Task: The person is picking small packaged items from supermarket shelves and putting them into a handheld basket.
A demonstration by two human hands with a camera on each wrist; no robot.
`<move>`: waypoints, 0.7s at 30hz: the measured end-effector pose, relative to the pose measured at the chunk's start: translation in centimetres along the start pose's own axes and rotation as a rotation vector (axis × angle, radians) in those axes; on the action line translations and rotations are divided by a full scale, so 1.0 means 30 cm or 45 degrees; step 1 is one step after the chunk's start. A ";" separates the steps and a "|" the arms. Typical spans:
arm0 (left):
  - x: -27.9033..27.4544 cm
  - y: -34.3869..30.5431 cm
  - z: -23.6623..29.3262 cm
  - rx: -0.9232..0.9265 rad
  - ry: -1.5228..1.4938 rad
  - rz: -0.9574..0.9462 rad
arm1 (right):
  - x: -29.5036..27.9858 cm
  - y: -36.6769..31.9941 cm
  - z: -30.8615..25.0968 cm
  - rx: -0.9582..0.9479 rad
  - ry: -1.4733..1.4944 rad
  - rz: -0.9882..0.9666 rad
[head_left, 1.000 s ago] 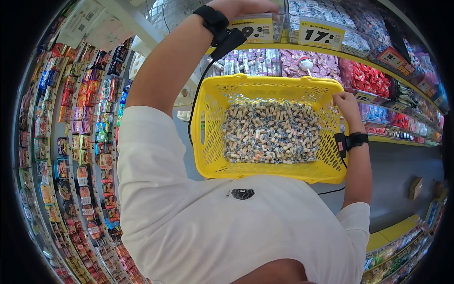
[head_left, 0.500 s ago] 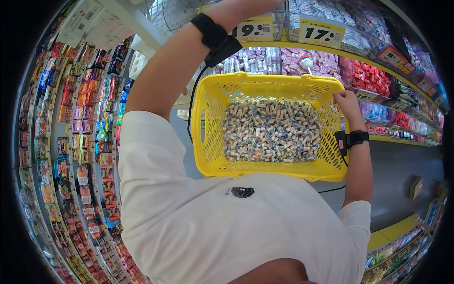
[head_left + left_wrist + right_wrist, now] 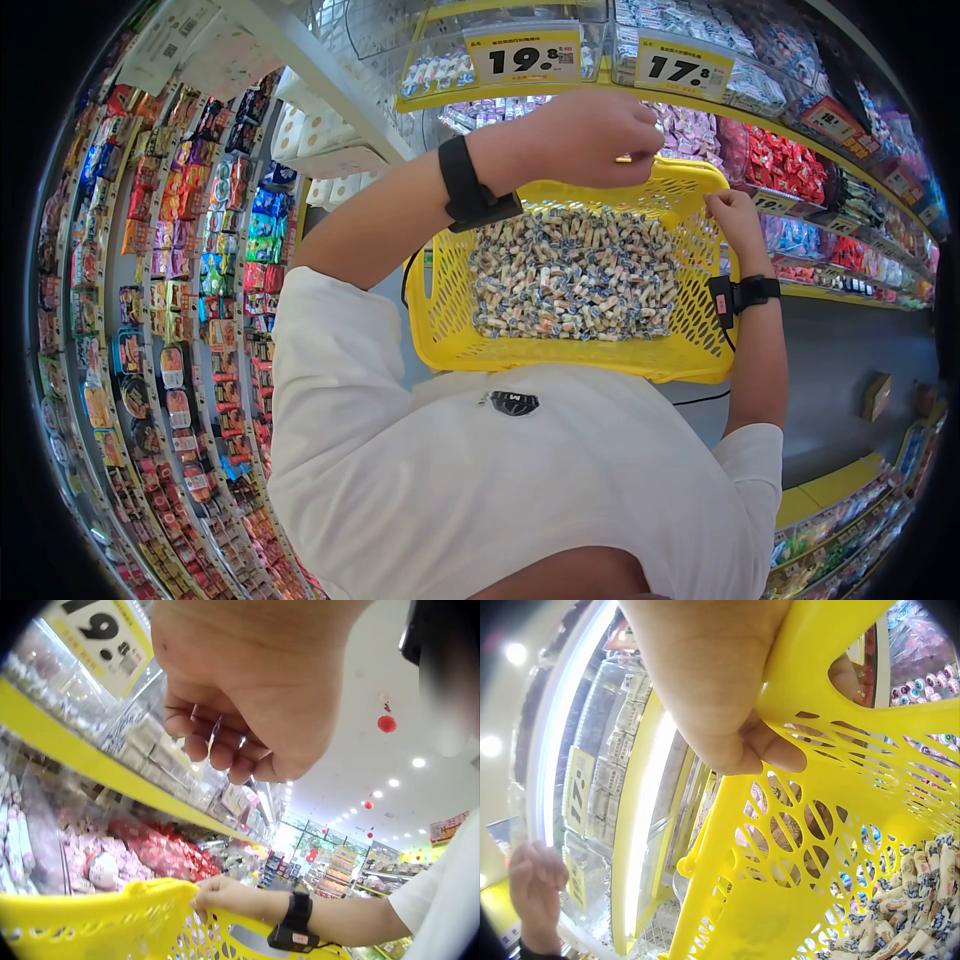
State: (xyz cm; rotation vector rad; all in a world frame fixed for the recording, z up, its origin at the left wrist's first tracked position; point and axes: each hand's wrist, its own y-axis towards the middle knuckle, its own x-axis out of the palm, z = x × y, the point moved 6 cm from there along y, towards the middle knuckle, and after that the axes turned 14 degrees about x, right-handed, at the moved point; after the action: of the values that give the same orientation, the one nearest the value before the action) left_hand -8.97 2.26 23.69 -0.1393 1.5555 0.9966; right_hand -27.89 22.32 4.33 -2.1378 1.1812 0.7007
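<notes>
My left hand (image 3: pixel 595 140) hovers over the far rim of the yellow shopping basket (image 3: pixel 445 335), its fingers curled. Between those fingers, in the left wrist view, shows a shiny sliver of clear candy wrapper (image 3: pixel 215 733); the palm hides the rest of the wrapped candy. At the basket's far right corner, my right hand (image 3: pixel 735 220) grips the rim, its thumb and a finger wrapping the yellow edge in the right wrist view. A thick layer of small twist-wrapped candies (image 3: pixel 570 280), whitish with blue print, covers the basket floor.
Beyond the basket rise candy bins with yellow price tags, one reading 19.8 (image 3: pixel 525 58), another 17.8 (image 3: pixel 685 68). Purple-wrapped (image 3: pixel 690 135) and red-wrapped candies (image 3: pixel 780 165) fill lower bins. Shelves of packaged snacks (image 3: pixel 180 300) line the left side.
My left hand has come down and back from the upper bin by the 19.8 tag to above the basket's far rim. The right hand has kept its grip.
</notes>
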 end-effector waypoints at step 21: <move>0.738 -0.431 0.067 -0.318 -0.578 -0.961 | 0.002 0.004 0.004 -0.027 0.049 -0.012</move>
State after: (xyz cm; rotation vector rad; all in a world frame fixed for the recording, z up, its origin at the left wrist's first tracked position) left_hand -5.74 5.17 -1.66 -0.5862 0.8397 0.5525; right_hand -27.99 22.33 4.19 -2.1820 1.1882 0.6729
